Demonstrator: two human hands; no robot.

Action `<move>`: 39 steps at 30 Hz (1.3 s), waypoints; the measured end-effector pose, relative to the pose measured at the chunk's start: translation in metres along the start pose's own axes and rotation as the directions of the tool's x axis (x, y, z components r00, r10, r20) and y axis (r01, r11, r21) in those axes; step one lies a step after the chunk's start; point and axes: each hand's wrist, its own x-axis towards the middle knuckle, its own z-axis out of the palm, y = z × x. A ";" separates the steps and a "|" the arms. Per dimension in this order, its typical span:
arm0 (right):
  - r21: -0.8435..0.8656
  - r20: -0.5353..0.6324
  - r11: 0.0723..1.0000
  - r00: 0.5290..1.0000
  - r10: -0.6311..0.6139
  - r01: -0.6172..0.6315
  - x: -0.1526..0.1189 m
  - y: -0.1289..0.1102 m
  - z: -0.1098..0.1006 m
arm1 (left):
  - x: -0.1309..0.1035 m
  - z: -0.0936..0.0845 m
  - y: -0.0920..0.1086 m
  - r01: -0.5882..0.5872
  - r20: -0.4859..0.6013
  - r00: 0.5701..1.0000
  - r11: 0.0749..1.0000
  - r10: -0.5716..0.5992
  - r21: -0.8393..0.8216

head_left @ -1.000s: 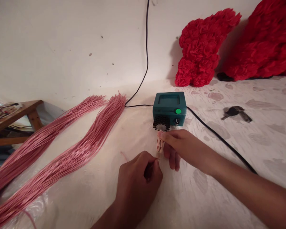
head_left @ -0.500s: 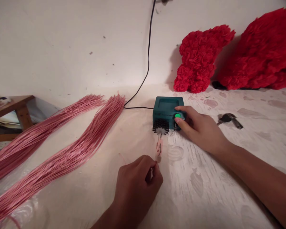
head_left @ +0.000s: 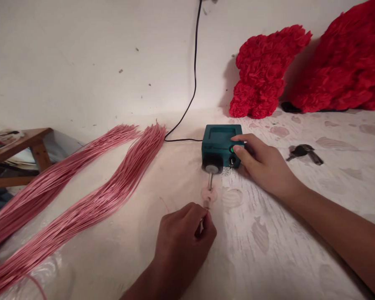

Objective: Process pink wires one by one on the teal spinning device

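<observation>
A small teal motor box [head_left: 223,134] sits on the table with a blurred black round brush [head_left: 211,162] and a metal shaft at its front. A pink clip [head_left: 209,194] on the shaft is smeared by spinning. My right hand [head_left: 265,164] rests on the box's right side, thumb on the green button [head_left: 232,149] and index finger on the top. Closer to me, my left hand [head_left: 186,233] is closed in a pinch on a thin strand at the clip's near end. Most of that strand is hidden by the fingers.
Two bundles of pink strands [head_left: 121,183] lie to the left. A black cord [head_left: 194,79] runs down the wall to the box. Keys [head_left: 304,153] lie at the right. Red flower-covered shapes [head_left: 259,71] stand against the wall. A wooden stand [head_left: 40,154] is at far left.
The brush and the clip have gone from sharp to blurred with spinning. My right thumb now covers more of the green button. The view has shifted slightly.
</observation>
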 end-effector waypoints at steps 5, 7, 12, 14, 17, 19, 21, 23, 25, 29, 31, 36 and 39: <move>-0.058 -0.025 0.997 0.999 -0.048 0.046 -0.001 0.000 -0.002 | -0.004 -0.006 0.005 -0.005 0.032 0.999 1.000 0.004 0.012; -0.042 -0.029 0.998 0.998 -0.049 0.048 -0.001 0.002 -0.001 | -0.007 -0.010 0.005 -0.006 0.057 0.998 1.000 0.005 0.023; -0.022 -0.084 0.998 0.995 -0.062 0.060 -0.001 0.002 -0.009 | -0.009 -0.018 0.002 0.075 0.124 0.990 0.997 -0.073 -0.007; -0.032 -0.145 0.993 0.983 -0.117 0.113 -0.005 -0.009 -0.019 | -0.008 -0.020 0.002 0.126 0.136 0.984 0.991 -0.118 -0.052; -0.003 0.014 0.952 0.952 -0.305 0.306 -0.021 -0.037 -0.033 | -0.005 -0.022 0.004 0.187 0.141 0.975 0.975 -0.169 -0.123; 0.075 0.289 0.904 0.859 -0.423 0.420 -0.035 -0.056 -0.037 | -0.004 -0.024 0.004 0.225 0.149 0.968 0.961 -0.202 -0.158; 0.100 0.392 0.868 0.783 -0.484 0.486 -0.047 -0.069 -0.035 | -0.005 -0.026 0.004 0.257 0.165 0.960 0.949 -0.228 -0.184; 0.101 0.464 0.855 0.736 -0.493 0.508 -0.054 -0.075 -0.030 | -0.006 -0.027 0.004 0.270 0.178 0.955 0.941 -0.236 -0.202; 0.104 0.541 0.861 0.697 -0.470 0.499 -0.056 -0.075 -0.025 | -0.006 -0.028 0.003 0.264 0.177 0.957 0.940 -0.229 -0.218; 0.117 0.611 0.874 0.659 -0.438 0.472 -0.052 -0.071 -0.019 | -0.006 -0.028 0.003 0.232 0.140 0.969 0.940 -0.202 -0.252; 0.126 0.615 0.873 0.653 -0.442 0.472 -0.051 -0.070 -0.019 | -0.006 -0.028 0.002 0.211 0.121 0.975 0.942 -0.184 -0.263; 0.117 0.630 0.877 0.648 -0.428 0.465 -0.053 -0.070 -0.021 | -0.006 -0.028 0.003 0.181 0.119 0.981 0.945 -0.154 -0.273; 0.089 0.622 0.881 0.665 -0.413 0.464 -0.055 -0.073 -0.023 | -0.005 -0.028 0.004 0.173 0.134 0.981 0.947 -0.141 -0.270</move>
